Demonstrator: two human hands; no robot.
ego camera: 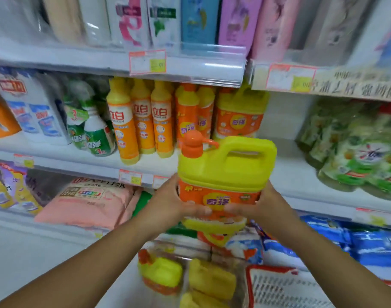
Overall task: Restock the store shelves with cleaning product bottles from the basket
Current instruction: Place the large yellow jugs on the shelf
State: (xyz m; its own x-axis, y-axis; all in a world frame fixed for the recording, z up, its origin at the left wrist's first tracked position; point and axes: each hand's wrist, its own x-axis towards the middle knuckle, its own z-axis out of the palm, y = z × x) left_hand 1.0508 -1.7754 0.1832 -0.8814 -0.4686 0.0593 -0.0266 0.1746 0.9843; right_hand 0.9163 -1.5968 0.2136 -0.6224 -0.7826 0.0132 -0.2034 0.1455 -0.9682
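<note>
Gripping a yellow jug (pixel 227 167) from either side, the left hand (pixel 179 200) and right hand (pixel 265 202) curl round its orange label band, their digits nearly meeting across the front. The jug is held upright in the air (orange pump cap to the left, handle to the right), in front of the middle shelf (pixel 283 156) and just below a matching jug (pixel 241 114) standing there. Slim orange-and-yellow bottles (pixel 132 121) line the shelf to that jug's left. Lower down, more yellow jugs (pixel 161 272) lie near a red-rimmed basket (pixel 279 287); whether they sit inside a container is unclear.
</note>
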